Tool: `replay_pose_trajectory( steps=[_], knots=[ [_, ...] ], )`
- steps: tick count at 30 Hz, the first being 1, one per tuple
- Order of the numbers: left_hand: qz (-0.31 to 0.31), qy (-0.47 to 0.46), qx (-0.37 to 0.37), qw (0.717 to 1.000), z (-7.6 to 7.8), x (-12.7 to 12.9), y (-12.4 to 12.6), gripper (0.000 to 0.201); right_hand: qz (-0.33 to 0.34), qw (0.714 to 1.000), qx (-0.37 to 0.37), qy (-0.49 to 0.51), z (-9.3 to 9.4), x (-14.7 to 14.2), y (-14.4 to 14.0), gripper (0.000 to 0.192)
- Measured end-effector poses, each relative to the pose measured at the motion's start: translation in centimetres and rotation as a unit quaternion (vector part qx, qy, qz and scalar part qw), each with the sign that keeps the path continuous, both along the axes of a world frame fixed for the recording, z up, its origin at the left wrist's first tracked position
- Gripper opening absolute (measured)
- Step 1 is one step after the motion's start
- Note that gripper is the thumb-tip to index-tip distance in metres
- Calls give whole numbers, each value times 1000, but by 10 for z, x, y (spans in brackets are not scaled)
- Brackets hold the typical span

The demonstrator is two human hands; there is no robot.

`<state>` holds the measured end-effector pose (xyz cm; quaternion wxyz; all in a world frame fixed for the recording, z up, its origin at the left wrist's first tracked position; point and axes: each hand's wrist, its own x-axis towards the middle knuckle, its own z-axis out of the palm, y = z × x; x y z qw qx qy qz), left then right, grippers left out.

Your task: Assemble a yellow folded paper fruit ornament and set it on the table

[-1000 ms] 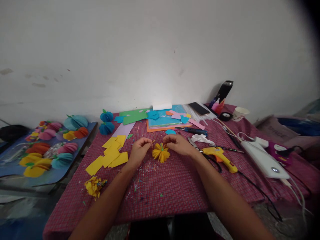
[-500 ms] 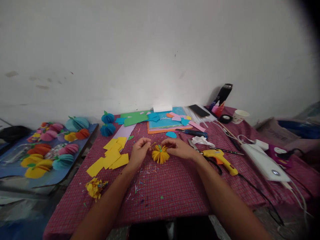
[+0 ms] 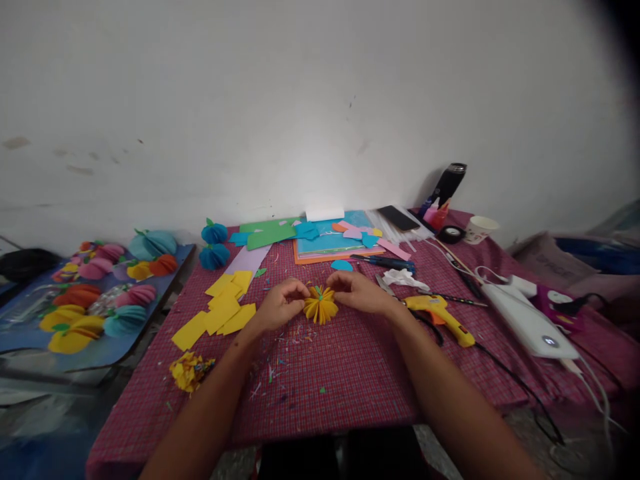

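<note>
Head view shows me both hands pinching a yellow folded-paper pleated ball (image 3: 321, 305) that rests on the red checked counter (image 3: 350, 373), about midway between its left and right edges and nearer the far edge. My left hand (image 3: 280, 305) closes its fingertips on the ball's left side, my right hand (image 3: 357, 291) on its top right, both forearms reaching in from the near edge, wrists low. I judge the risk to be crushed pleats from too hard a pinch, or a right sleeve-side sweep catching the yellow plastic glue gun (image 3: 440, 316) just beside that wrist.
</note>
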<state>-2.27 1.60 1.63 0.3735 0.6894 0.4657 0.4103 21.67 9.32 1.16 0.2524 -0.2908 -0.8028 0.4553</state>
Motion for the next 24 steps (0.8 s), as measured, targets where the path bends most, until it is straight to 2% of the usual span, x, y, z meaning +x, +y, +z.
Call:
replay_pose_trajectory(
  steps=[4, 7, 10, 15, 20, 24],
  knots=[
    [0, 73, 20, 997, -1, -4, 3, 5, -15, 999, 11, -31, 0, 3, 2, 16],
    [5, 75, 6, 997, -4, -5, 5, 9, 4, 999, 17, -47, -2, 4, 4, 6],
    [16, 66, 3, 998, -6, -5, 6, 11, 4, 999, 25, -43, -2, 4, 4, 7],
    [71, 58, 12, 996, -7, -3, 7, 13, -18, 999, 24, -11, 3, 2, 1, 11],
    [120, 22, 25, 992, -11, -4, 9, 15, -49, 997, 57, 12, 4, -1, 0, 11],
    [209, -12, 56, 976, -17, -10, 14, 15, -68, 995, 68, -8, 0, -1, 2, 14]
  ],
)
